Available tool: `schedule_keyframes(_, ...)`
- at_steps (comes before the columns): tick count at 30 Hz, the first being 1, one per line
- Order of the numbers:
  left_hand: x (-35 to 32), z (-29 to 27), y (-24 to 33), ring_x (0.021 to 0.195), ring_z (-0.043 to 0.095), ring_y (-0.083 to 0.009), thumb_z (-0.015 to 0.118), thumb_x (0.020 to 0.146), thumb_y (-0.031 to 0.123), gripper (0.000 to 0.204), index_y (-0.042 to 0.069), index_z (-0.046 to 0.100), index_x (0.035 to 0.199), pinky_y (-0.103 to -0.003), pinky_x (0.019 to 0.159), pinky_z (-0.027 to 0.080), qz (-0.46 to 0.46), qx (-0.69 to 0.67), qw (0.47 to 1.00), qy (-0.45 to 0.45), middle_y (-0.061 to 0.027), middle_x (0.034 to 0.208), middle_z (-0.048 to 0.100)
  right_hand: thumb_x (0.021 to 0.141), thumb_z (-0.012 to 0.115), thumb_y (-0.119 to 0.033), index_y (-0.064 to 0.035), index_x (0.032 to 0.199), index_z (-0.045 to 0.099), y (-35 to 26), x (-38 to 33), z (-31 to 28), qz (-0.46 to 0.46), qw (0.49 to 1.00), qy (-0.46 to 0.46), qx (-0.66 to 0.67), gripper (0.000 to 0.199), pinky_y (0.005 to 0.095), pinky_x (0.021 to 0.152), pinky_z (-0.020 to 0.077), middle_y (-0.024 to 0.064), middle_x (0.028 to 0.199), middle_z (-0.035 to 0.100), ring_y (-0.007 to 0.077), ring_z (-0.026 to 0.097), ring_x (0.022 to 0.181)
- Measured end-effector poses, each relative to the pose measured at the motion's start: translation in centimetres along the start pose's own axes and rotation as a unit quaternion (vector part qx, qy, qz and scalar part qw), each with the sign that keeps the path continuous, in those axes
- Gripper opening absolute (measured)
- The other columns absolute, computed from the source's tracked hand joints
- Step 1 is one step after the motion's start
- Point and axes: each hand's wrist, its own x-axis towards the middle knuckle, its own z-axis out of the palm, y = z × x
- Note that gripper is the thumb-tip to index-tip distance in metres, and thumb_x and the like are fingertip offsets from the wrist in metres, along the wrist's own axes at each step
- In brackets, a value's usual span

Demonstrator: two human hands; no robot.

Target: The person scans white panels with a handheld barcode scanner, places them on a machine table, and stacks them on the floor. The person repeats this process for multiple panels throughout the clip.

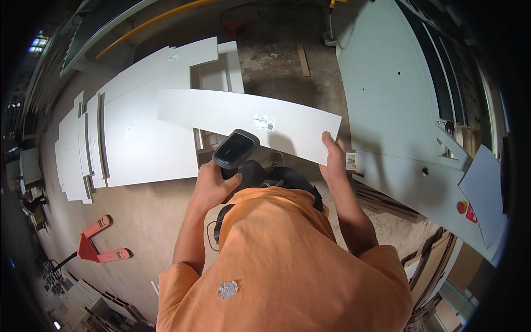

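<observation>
While the left hand (212,185) is gripping a black scanner (237,149), the right hand (333,159) is holding one end of the long white board (235,110), whose other end is overlapping the stacked panels (149,144) in view. It's looking stiff, lightish, maybe slick with chippable corners, so I'm favoring its long edges for grabbing.

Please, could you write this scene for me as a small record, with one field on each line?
Left hand: grips a black handheld scanner
Right hand: holds the right end of a long white board
Label: on the board's upper face
Board's left end: over the stacked white panels; contact unclear
Floor, left: red pallet truck
Right side: pale machine table, red button
</observation>
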Motion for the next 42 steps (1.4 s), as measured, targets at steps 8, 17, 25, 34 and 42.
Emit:
schedule_keyframes(8,6.5,2.5,8.6,0.059,0.048,-0.0177,0.07,0.075,0.014,0.023,-0.005,0.058,0.082,-0.034,0.059,0.044,0.08,0.071,0.993,-0.039,-0.0093,0.063,0.054,0.094,0.065,-0.031,0.0035,0.122,0.058,-4.8,4.6,-4.8,-0.065,0.996,0.029,0.049,0.045,0.0335,0.09,0.0479,0.0093,0.114,0.065,0.0192,0.062,0.104)
schedule_keyframes(17,18.1,2.3,16.8,0.058,0.048,-0.0175,0.069,0.074,0.016,0.026,-0.006,0.059,0.083,-0.035,0.058,0.044,0.107,0.074,0.991,-0.013,-0.0093,0.061,0.053,0.094,0.065,-0.033,0.0037,0.124,0.057,-10.0,18.4,-4.2,-0.082,0.995,0.009,0.052,0.048,0.035,0.092,0.0476,0.0095,0.115,0.065,0.02,0.062,0.106)
schedule_keyframes(25,30.9,0.5,22.1,0.067,0.055,-0.0131,0.07,0.075,0.017,0.025,-0.003,0.064,0.088,-0.031,0.065,0.047,0.119,-0.01,0.992,0.028,-0.006,0.07,0.061,0.095,0.063,-0.025,0.0035,0.124,0.057,-14.8,32.8,-0.3,-0.074,0.992,-0.018,0.105,0.041,0.0348,0.093,0.0474,0.01,0.118,0.064,0.02,0.061,0.108)
schedule_keyframes(34,47.2,4.1,24.2,0.069,0.06,-0.0111,0.064,0.082,0.021,0.031,0.002,0.065,0.107,-0.025,0.058,0.048,0.033,-0.317,0.948,-0.014,-0.0031,0.091,0.064,0.093,0.066,-0.02,-0.004,0.118,0.06,-13.4,46.5,9.8,0.087,0.975,-0.058,0.199,0.03,0.0325,0.08,0.0534,0.0058,0.106,0.067,0.0183,0.066,0.095)
schedule_keyframes(42,57.3,1.3,26.4,0.068,0.059,-0.0113,0.066,0.08,0.021,0.028,0.002,0.064,0.101,-0.025,0.055,0.047,-0.028,-0.41,0.903,0.123,-0.002,0.081,0.061,0.091,0.067,-0.023,0.0011,0.109,0.065,-16.3,59.4,14.0,0.084,0.908,-0.34,-0.231,0.03,0.0306,0.075,0.053,0.0094,0.098,0.071,0.0175,0.067,0.087)
